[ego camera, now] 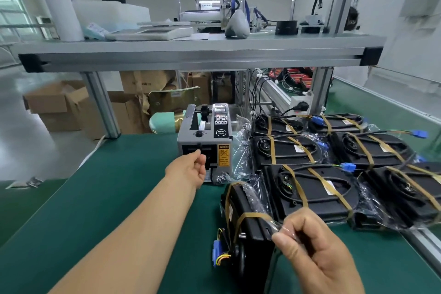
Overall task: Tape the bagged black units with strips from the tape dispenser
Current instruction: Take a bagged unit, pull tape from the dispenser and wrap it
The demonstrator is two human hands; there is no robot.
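A grey tape dispenser stands on the green table mat. My left hand reaches to its front outlet slot, fingers pinched together there; whether a strip sits between them is hidden. A black unit in a clear bag stands tilted near the front, with brown tape strips around it and a blue connector low on its left. My right hand pinches the loose end of its clear bag at the upper right corner.
Several bagged, taped black units lie in rows to the right, with blue connectors on wires. An aluminium shelf beam crosses overhead. Cardboard boxes stand on the floor behind the table. A power socket sits behind the units.
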